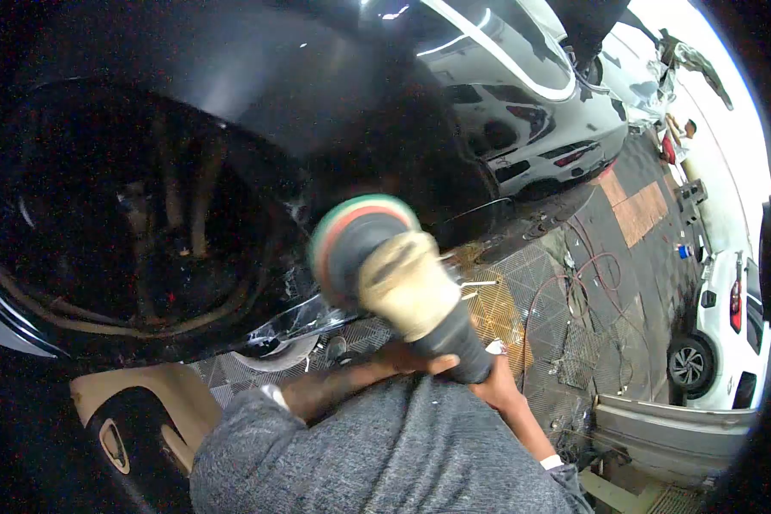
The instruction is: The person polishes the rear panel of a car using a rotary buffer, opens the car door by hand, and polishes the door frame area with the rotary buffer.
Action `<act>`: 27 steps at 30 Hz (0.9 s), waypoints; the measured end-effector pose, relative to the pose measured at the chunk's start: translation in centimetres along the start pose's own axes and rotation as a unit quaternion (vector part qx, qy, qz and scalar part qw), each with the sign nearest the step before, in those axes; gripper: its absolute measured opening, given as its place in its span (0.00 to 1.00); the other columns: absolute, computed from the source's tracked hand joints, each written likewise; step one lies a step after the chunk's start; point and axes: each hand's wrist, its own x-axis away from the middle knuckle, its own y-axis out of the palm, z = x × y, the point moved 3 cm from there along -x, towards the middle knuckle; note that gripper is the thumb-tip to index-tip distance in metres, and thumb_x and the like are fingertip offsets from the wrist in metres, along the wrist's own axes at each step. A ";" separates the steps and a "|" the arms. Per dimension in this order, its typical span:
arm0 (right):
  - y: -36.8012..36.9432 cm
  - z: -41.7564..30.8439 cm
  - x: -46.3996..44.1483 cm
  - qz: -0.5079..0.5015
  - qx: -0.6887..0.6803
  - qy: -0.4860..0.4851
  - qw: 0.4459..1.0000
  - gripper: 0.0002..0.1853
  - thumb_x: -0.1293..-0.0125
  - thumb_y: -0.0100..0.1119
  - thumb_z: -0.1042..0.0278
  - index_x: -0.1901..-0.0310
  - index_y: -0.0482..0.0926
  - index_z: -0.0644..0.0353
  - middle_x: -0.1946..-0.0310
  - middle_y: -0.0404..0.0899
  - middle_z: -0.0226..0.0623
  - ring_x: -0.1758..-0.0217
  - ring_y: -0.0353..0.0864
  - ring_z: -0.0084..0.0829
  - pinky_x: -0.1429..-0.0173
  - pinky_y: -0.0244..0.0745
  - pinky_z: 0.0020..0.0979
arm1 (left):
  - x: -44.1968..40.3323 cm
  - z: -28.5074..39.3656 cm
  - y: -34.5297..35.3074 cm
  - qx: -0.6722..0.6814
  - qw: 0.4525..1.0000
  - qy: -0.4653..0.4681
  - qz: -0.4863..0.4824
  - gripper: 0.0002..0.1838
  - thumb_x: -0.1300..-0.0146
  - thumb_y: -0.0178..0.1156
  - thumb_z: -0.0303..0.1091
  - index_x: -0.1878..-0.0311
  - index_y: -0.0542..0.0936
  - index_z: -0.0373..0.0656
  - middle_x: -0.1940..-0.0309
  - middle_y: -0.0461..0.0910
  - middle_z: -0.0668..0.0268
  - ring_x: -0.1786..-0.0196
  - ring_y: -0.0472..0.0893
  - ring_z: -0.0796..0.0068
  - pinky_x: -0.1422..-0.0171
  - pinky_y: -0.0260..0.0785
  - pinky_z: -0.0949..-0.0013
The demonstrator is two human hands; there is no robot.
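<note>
A car polisher (411, 283) with a pale cover over its head and a dark body slants up from my waist. Its round pad (364, 206), rimmed green and orange, is by the glossy black car (360, 111); contact between them I cannot make out. My left hand (415, 358) is closed on the near side of the polisher's dark body, partly hidden behind it. Around the rear end of that body my right hand (497, 390) is wrapped, fingers mostly out of sight.
An open car door (146, 385) with tan trim stands at lower left. Red hose (604, 257) trails over the grated floor (565, 343). At right are a white car (728, 343) and a grey panel (668, 437). Another person (675, 146) is far off at upper right.
</note>
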 end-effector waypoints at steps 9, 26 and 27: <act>-1.2 2.0 1.0 0.004 -0.040 0.073 0.997 0.22 0.54 0.74 0.65 0.58 0.83 0.68 0.67 0.87 0.49 0.63 0.88 0.39 0.54 0.80 0.40 | -2.0 -1.0 2.4 0.077 0.993 -0.079 0.049 0.35 0.44 0.72 0.44 0.36 0.72 0.41 0.43 0.77 0.60 0.39 0.77 0.64 0.31 0.69 0.59; 7.6 2.8 1.1 0.049 -0.122 0.135 0.982 0.25 0.50 0.75 0.59 0.52 0.82 0.63 0.58 0.87 0.45 0.54 0.87 0.38 0.48 0.80 0.40 | 0.4 -0.4 -0.7 -0.026 0.989 -0.148 -0.005 0.45 0.54 0.78 0.50 0.34 0.72 0.42 0.38 0.75 0.57 0.35 0.74 0.60 0.27 0.65 0.56; 9.0 2.5 0.8 -0.010 -0.109 0.137 0.985 0.26 0.49 0.74 0.61 0.48 0.81 0.64 0.57 0.86 0.44 0.54 0.85 0.35 0.48 0.79 0.39 | 1.8 -0.9 -1.5 -0.088 0.987 -0.137 -0.018 0.46 0.54 0.79 0.51 0.33 0.72 0.42 0.38 0.75 0.57 0.35 0.74 0.60 0.27 0.65 0.56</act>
